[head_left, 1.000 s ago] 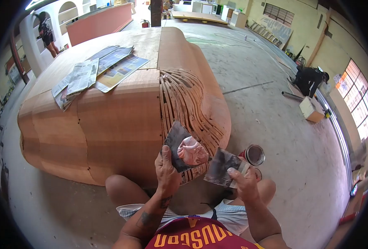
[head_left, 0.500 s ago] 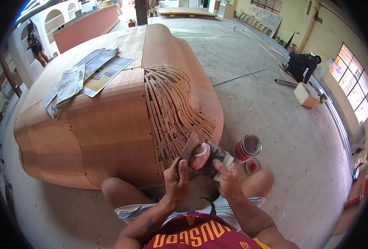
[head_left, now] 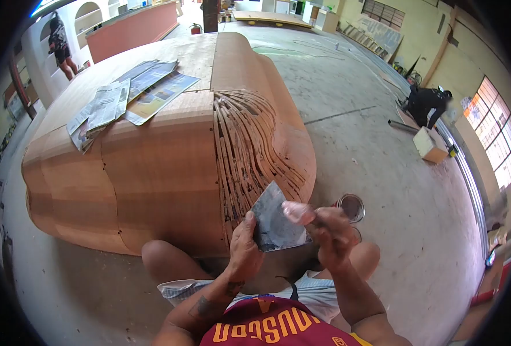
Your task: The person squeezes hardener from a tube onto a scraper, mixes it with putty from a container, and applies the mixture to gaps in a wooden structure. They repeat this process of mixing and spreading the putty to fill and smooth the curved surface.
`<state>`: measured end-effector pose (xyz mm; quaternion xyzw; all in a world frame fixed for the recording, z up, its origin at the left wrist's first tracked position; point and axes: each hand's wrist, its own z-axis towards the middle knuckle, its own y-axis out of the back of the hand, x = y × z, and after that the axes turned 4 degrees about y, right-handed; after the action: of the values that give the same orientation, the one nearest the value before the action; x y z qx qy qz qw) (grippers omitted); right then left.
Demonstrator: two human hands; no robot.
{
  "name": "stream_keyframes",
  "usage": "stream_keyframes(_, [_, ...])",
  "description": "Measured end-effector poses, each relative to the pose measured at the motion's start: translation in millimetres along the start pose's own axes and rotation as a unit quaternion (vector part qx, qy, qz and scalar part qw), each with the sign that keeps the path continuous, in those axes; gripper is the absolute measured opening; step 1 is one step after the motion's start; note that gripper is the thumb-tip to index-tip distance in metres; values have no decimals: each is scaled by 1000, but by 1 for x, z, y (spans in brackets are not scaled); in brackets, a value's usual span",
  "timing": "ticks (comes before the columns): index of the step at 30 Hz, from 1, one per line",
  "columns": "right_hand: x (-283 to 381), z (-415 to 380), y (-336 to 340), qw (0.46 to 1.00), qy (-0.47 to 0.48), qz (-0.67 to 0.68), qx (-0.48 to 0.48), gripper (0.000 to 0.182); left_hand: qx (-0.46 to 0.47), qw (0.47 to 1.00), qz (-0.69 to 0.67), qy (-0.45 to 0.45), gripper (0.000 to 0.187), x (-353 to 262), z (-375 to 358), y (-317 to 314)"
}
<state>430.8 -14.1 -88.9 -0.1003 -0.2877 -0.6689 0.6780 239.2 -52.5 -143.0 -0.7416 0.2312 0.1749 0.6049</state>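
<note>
My left hand (head_left: 246,248) grips the lower left edge of a flat grey plate (head_left: 275,222), its smeared face turned up. To its right, my right hand (head_left: 335,233) is closed round a tool, blurred by motion, that carries a lump of pinkish paste (head_left: 298,213) over the plate's right side. Just beyond both hands stands a large curved wooden form (head_left: 163,179) with a section of wavy, layered strips (head_left: 249,150). An open can (head_left: 350,207) is partly hidden behind my right hand.
Newspapers (head_left: 146,95) lie on top of the wooden form. A person in black (head_left: 427,106) crouches at the right near a pale box (head_left: 430,145). Another person (head_left: 61,46) stands at the far left. My bent knees flank my arms.
The plate in my left hand has turned its broad face upward. My right hand has moved right and up, with the pink paste now on its tool. The view has shifted slightly.
</note>
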Motion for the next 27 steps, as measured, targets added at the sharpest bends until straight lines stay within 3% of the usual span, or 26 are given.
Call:
stream_keyframes(4, [-6,-5,-6,994,27,-67,79,41,10,1000,-21,-14,49,-2,11,-3])
stream_keyframes(10, [9,-4,1,976,-90,-106,167,46,12,999,-7,-46,51,-9,14,-6])
stream_keyframes(16, [-2,-41,33,919,-222,-192,263,35,0,995,-13,-98,46,-19,19,-2])
stream_keyframes(18, [3,-41,44,909,-407,11,83,33,0,993,-12,-119,45,-22,22,-3])
stream_keyframes(19, [8,-40,47,866,-486,116,-13,32,-3,992,-9,-122,44,-23,21,-3])
stream_keyframes(22, [39,-20,43,865,-451,216,-43,29,-7,989,28,-144,44,-21,24,-1])
stream_keyframes(27, [31,-31,27,817,-510,262,-62,26,21,981,95,-169,46,-14,20,-1])
